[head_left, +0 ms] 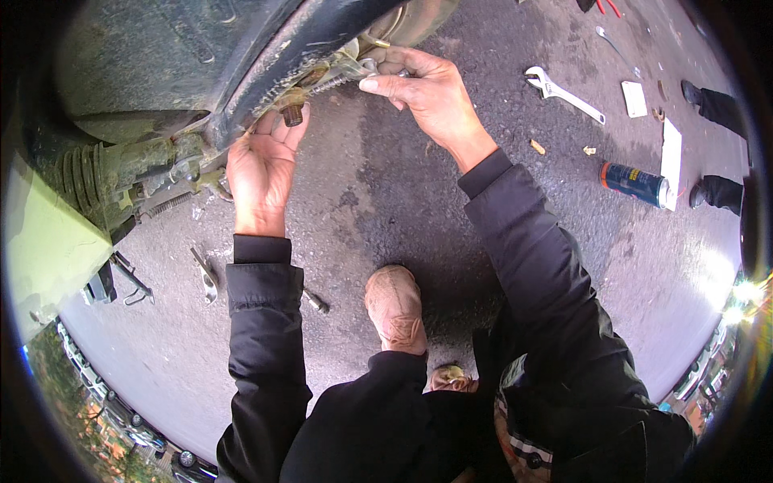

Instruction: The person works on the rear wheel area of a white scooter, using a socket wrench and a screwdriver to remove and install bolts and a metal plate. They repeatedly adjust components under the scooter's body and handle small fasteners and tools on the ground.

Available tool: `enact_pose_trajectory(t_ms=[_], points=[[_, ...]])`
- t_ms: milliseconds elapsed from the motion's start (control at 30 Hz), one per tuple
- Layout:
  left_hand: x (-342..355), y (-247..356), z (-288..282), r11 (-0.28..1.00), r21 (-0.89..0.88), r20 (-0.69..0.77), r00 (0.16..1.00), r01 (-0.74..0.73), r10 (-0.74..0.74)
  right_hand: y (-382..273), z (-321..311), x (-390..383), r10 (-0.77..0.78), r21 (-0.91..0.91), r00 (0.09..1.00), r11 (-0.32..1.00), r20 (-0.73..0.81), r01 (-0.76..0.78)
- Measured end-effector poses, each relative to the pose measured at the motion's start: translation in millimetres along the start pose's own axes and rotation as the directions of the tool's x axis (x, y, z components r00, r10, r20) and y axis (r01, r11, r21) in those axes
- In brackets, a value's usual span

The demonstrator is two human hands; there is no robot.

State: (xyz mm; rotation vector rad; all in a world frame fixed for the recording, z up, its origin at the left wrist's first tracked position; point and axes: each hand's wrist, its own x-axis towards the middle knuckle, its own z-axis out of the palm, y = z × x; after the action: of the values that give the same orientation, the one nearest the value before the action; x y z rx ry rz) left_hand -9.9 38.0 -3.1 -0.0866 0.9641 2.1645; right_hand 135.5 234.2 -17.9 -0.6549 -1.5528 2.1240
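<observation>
The underside of a dusty vehicle (161,56) fills the upper left, with a dark frame member, a spring (330,83) and a rusty cylindrical fitting (292,114). My left hand (260,169) is raised beneath that fitting, fingers curled up against the parts, their tips partly hidden; what they hold is unclear. My right hand (427,101) pinches a small shiny metal fitting (369,66) near the spring's upper right end.
Pavement holds an adjustable wrench (564,94), a thin wrench (605,39), a blue spray can (632,183), white cards (634,99) and, lower left, more tools (206,274). Another person's dark-trousered legs (717,109) are at right. My shoe (390,306) is below my hands.
</observation>
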Motion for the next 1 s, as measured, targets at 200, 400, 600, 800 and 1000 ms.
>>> enact_pose_trajectory(t_ms=[200,400,600,800,1000], points=[[1.7,0.6,-2.1,0.999,0.045,0.03,1.0,-0.009,0.007,2.8,-1.8,3.4,0.016,0.138,0.997,0.99,0.08,-0.027],[-6.8,0.4,6.5,0.995,0.095,0.043,0.999,0.008,-0.012,2.1,-3.2,4.2,0.06,-0.019,0.997,0.998,0.052,-0.059],[-4.5,4.3,15.5,0.993,0.11,-0.06,0.997,0.048,-0.042,4.4,4.9,9.1,0.017,-0.066,0.999,0.998,0.042,-0.014],[-0.1,7.6,11.3,0.98,0.197,0.059,0.998,0.025,-0.038,-0.5,6.7,3.4,-0.034,-0.164,0.999,0.986,0.042,0.041],[-3.0,-5.2,9.4,0.999,0.051,0.018,1.0,-0.002,0.001,-6.9,4.2,2.7,-0.022,-0.167,0.999,0.986,0.032,0.027]])
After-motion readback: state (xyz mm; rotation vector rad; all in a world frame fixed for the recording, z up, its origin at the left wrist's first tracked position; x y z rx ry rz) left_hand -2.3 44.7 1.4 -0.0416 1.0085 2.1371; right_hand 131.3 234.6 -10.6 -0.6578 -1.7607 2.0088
